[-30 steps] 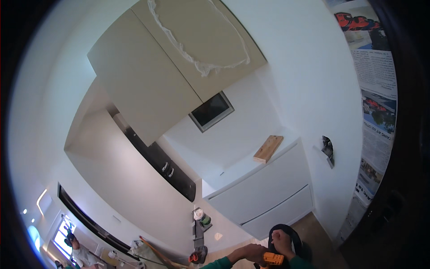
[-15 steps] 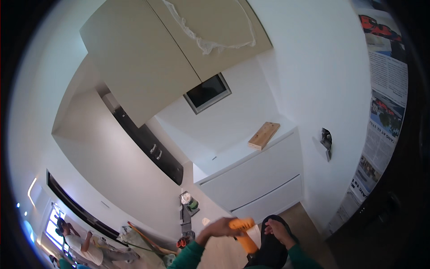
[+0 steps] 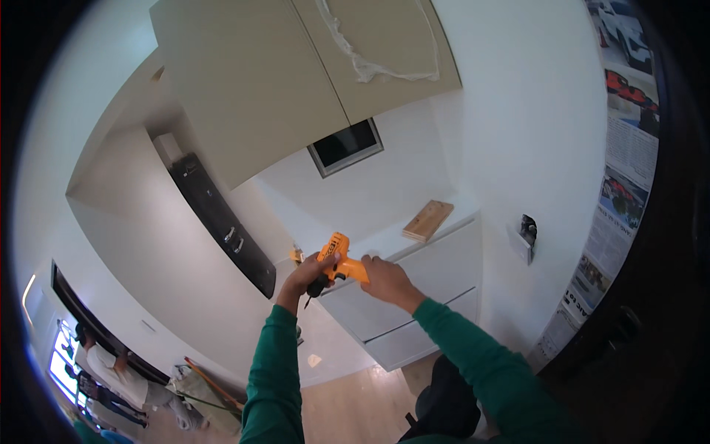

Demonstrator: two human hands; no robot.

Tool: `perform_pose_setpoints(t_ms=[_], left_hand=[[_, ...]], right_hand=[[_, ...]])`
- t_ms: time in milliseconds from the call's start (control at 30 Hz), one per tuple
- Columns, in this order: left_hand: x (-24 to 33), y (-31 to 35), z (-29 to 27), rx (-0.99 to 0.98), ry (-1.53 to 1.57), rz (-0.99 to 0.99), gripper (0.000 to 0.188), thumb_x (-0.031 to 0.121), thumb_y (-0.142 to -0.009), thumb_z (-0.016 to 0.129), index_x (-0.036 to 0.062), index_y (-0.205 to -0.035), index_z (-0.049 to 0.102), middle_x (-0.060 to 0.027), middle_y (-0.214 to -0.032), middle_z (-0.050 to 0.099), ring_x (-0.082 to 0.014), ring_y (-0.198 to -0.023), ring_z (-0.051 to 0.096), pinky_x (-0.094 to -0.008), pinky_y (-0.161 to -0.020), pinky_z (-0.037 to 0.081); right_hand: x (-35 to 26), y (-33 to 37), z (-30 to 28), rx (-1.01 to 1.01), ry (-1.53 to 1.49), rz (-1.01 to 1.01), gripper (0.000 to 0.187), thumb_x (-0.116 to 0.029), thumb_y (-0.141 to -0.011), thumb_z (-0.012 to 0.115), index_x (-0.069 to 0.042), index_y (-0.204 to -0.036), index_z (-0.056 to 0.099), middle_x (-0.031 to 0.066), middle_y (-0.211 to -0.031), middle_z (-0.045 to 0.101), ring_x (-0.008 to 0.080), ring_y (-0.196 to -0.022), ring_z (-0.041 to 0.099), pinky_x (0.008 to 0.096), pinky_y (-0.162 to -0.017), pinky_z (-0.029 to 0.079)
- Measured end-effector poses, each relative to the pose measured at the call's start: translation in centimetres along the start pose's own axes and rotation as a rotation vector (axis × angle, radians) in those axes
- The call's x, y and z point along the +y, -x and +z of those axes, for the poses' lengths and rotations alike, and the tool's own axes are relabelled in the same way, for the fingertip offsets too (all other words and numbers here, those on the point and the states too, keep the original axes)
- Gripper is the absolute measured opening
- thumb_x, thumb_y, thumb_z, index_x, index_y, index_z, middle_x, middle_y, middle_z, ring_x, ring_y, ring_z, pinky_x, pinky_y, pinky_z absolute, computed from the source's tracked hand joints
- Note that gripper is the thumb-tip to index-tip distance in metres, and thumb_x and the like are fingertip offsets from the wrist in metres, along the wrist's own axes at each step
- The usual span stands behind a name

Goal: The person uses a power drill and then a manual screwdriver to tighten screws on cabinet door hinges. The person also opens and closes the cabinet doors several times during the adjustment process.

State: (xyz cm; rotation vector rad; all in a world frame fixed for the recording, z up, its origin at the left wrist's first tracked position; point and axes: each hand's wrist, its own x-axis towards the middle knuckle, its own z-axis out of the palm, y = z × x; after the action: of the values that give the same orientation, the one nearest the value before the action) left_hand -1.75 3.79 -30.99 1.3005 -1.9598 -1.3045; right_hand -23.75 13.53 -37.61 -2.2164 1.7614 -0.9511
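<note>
An orange cordless drill (image 3: pixel 334 250) with a black chuck is held up between my two hands, its thin bit pointing down and to the left. My left hand (image 3: pixel 305 274) wraps the body of the drill near the chuck. My right hand (image 3: pixel 388 280) grips the drill's handle. Both arms reach forward in green sleeves, over the front left part of a white drawer cabinet (image 3: pixel 421 296). On the cabinet's top, beyond my right hand, lies a short stack of wooden boards (image 3: pixel 428 220).
Beige wall cabinets (image 3: pixel 251 89) with a torn plastic film hang above. A small dark screen (image 3: pixel 345 145) sits in the wall. An open socket box (image 3: pixel 525 235) protrudes from the right wall. Newspaper sheets (image 3: pixel 627 155) cover the right edge. People (image 3: pixel 122 370) stand at far left.
The drill has risen from beside my leg to above the cabinet front. My right hand has left my knee and now grips the handle, while my left hand holds the body.
</note>
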Motion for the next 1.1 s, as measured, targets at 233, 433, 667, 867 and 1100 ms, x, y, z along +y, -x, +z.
perform_pose_setpoints(t_ms=[233, 433, 667, 867, 1100], left_hand=[[-2.0, -4.9, -0.9, 0.036, -0.18, 0.074, 0.063, 0.059, -0.088, 0.076, 0.0013, -0.112, 0.067, -0.0036, -0.086, 0.065, -0.0105, -0.072, 0.062, -0.0258, -0.066, 0.052], [-4.7, -10.7, -2.2, 0.0, -0.413, 0.074, 0.082, 0.066, -0.085, 0.073, -0.0027, -0.129, 0.064, -0.0109, -0.099, 0.073, -0.0206, -0.085, 0.067, -0.0334, -0.077, 0.054], [-6.0, -12.0, -0.6, 0.163, -0.452, 0.095, 0.083, 0.064, -0.085, 0.074, -0.0044, -0.13, 0.062, -0.0196, -0.107, 0.075, -0.0315, -0.1, 0.072, -0.0402, -0.088, 0.055], [-7.0, -13.4, -2.2, 0.189, -0.607, 0.171, 0.082, 0.061, -0.089, 0.071, -0.0068, -0.132, 0.06, -0.0255, -0.117, 0.071, -0.0347, -0.112, 0.067, -0.0421, -0.098, 0.051], [-8.1, -13.1, -1.2, 0.359, -0.758, 0.251, 0.093, 0.066, -0.088, 0.068, -0.0053, -0.145, 0.051, -0.0302, -0.136, 0.06, -0.043, -0.124, 0.061, -0.0474, -0.104, 0.049]], right_hand=[[3.1, -6.9, -0.3, -0.105, 0.069, -0.002, 0.048, -0.033, -0.077, 0.076, -0.001, -0.112, 0.064, 0.0221, -0.103, 0.071, 0.0396, -0.098, 0.07, 0.0474, -0.086, 0.057], [4.9, -10.6, 0.5, -0.21, 0.155, -0.032, 0.052, -0.04, -0.08, 0.075, -0.003, -0.115, 0.063, 0.0216, -0.106, 0.07, 0.0397, -0.1, 0.069, 0.0485, -0.087, 0.056], [7.0, -10.1, 2.4, -0.152, 0.142, -0.025, 0.052, -0.037, -0.083, 0.076, -0.002, -0.119, 0.062, 0.0199, -0.116, 0.066, 0.039, -0.112, 0.063, 0.0506, -0.091, 0.054], [6.3, -11.3, 3.5, -0.058, 0.183, -0.082, 0.056, -0.041, -0.084, 0.078, -0.003, -0.122, 0.062, 0.0175, -0.123, 0.06, 0.0369, -0.118, 0.059, 0.0514, -0.095, 0.052], [5.8, -11.1, 3.5, -0.107, 0.181, -0.064, 0.064, -0.046, -0.084, 0.08, -0.002, -0.126, 0.06, 0.0179, -0.125, 0.06, 0.0356, -0.12, 0.059, 0.0471, -0.095, 0.054]])
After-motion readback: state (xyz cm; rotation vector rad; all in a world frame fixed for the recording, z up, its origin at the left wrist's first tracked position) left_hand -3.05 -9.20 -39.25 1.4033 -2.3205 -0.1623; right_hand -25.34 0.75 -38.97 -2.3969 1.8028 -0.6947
